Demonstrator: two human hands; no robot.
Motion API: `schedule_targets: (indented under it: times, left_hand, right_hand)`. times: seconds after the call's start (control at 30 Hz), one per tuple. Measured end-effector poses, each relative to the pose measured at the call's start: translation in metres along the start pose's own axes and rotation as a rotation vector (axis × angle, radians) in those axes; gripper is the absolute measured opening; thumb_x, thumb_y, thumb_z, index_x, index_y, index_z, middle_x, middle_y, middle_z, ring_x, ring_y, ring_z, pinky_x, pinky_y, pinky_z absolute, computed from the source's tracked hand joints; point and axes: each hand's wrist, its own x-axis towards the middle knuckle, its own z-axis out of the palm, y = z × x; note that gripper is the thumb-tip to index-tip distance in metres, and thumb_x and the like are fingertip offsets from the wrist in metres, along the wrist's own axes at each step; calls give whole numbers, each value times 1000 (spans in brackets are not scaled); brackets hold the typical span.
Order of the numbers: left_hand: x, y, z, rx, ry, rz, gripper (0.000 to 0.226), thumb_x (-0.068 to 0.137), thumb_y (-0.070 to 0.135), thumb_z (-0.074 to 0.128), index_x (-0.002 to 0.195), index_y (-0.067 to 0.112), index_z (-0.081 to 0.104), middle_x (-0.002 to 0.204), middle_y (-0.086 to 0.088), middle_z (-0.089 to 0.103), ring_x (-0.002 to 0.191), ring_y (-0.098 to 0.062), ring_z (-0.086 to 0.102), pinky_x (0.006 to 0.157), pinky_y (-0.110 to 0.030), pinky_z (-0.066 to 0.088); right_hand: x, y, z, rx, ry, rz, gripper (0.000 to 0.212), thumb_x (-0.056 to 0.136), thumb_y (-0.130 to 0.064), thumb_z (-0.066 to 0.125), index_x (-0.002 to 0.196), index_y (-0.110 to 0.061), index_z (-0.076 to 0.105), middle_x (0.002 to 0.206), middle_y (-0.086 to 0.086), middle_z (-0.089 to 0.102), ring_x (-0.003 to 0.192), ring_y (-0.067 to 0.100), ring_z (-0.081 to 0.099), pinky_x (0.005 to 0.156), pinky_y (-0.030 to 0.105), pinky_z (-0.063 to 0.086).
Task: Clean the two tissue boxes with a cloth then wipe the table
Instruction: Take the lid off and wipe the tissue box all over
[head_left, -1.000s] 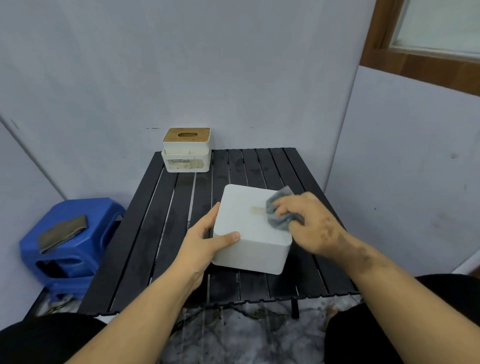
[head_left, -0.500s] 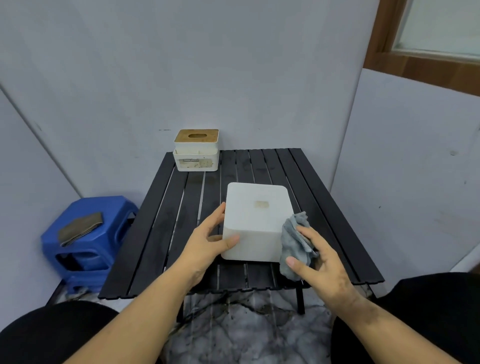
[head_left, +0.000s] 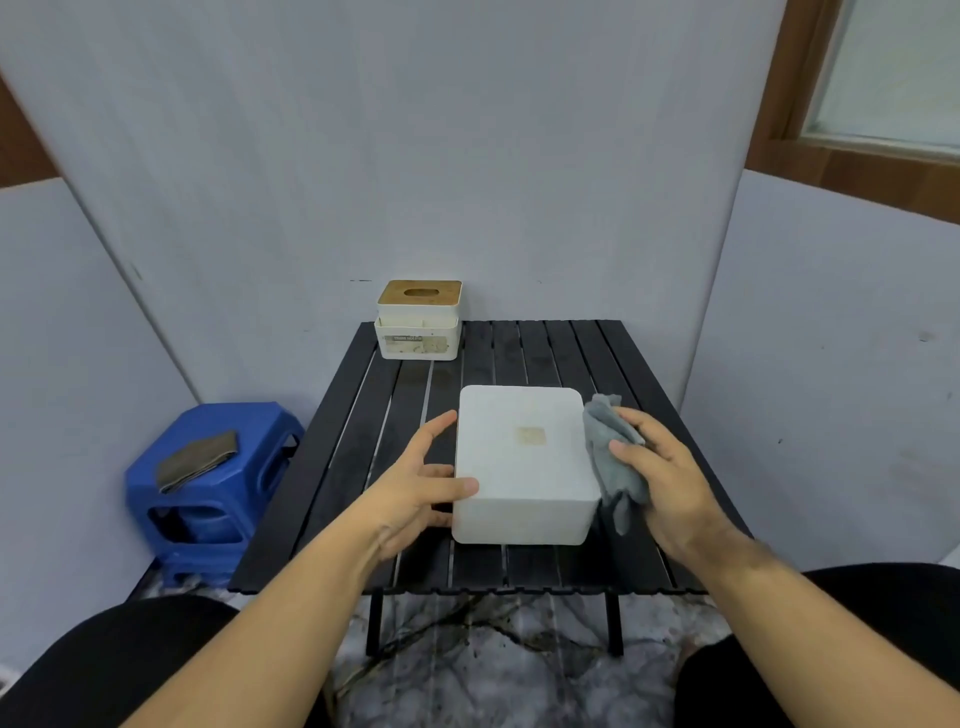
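surface (head_left: 363, 467): black slatted top, slats running away from the person; it carries both boxes and, judging by the task, gets wiped last
white box (head_left: 524, 457): near middle of the surface, resting flat, its long axis along the slats, away from the person; a small tan patch shows on the upper face; it sits close so both hands reach it
wooden-lid box (head_left: 418, 322): far left corner of the surface, against the wall, slot facing up, well apart from the white box; likely parked there out of the way, whether cleaned yet I cannot tell
left hand (head_left: 415, 483): fingers straight, grip apart, thumb on the near left corner and fingers along the left side of the white box, seemingly to brace it against sliding
right hand (head_left: 660, 467): grip clamped on the cloth, holding it at the right side of the white box; probably wiping that side
cloth (head_left: 610, 457): grey, bunched, hanging down beside the right wall of the white box, touching or just beside it
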Motion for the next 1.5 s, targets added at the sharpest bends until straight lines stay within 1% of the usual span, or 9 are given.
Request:
schedule_targets:
  times: [0.2, 0.33, 0.47, 0.63, 0.8, 1.07, 1.2, 1.4, 1.5]
  left_hand:
    - [-4, 10, -5, 123, -108, -1, 118, 60, 2, 91, 146, 63, 37, 140, -20, 58, 121, -45, 66, 100, -56, 56]
    - [-2, 12, -2, 92, -102, 3, 106, 66, 17, 93, 144, 64, 39, 137, -19, 62, 121, -38, 67, 94, -54, 59]
    - [3, 15, 6, 62, 33, 29, 67, 93, 23, 76, 141, 56, 44, 124, -23, 70, 116, -37, 70, 88, -55, 59]
    - [3, 23, 1, 99, -15, 90, 85, 79, 13, 82, 141, 58, 46, 130, -25, 64, 114, -38, 71, 96, -56, 59]
    - [1, 32, 5, 119, 58, 223, 54, 92, 17, 76, 129, 52, 57, 129, -21, 62, 108, -29, 73, 90, -43, 61]
    - [-8, 34, -16, 330, -17, 290, 116, 59, 14, 96, 156, 30, 34, 154, 12, 51, 145, -11, 48, 119, -42, 43]
    - [-12, 36, -19, 548, -9, 353, 101, 57, 17, 96, 145, 34, 51, 150, 15, 41, 142, -4, 47, 120, -28, 40]
    - [-21, 31, -20, 588, -21, 251, 103, 67, 9, 92, 142, 60, 43, 152, 17, 45, 144, -14, 45, 109, -49, 52]
    - [-31, 27, -17, 455, -76, 220, 89, 72, 29, 90, 143, 57, 45, 146, 19, 57, 131, -15, 61, 101, -43, 58]
  right_hand:
    - [22, -10, 1, -53, -27, 51, 26, 102, -23, 53, 128, -26, 49, 127, 6, 62, 103, 10, 67, 84, 31, 54]
    - [25, -3, -1, -135, -92, 40, 58, 96, -27, 65, 141, -50, 36, 141, -16, 51, 126, 6, 55, 106, 37, 48]
    - [25, -6, 3, -170, -126, 34, 60, 90, -26, 70, 142, -43, 46, 137, -17, 58, 128, 8, 56, 109, 39, 46]
    - [24, -15, 7, -123, -103, 42, 77, 77, -31, 81, 142, -46, 43, 141, -18, 54, 131, 9, 53, 109, 39, 46]
    - [11, -24, 13, -184, -141, -2, 73, 75, -28, 80, 138, -45, 47, 132, -19, 61, 125, 9, 58, 104, 41, 51]
    - [-2, -27, 16, -243, -197, -92, 91, 73, -22, 81, 149, -44, 35, 147, -24, 47, 134, -3, 46, 110, 29, 44]
    - [-6, -25, 20, -258, -187, -47, 93, 71, -24, 82, 149, -43, 35, 145, -25, 48, 132, -5, 48, 107, 24, 45]
    - [-8, -31, 23, -296, -202, -20, 88, 67, -34, 85, 142, -47, 44, 141, -23, 54, 130, 2, 53, 109, 37, 46]
    - [-12, -34, 27, -264, -235, 9, 77, 67, -31, 84, 135, -44, 51, 131, -17, 64, 121, 6, 61, 101, 33, 52]
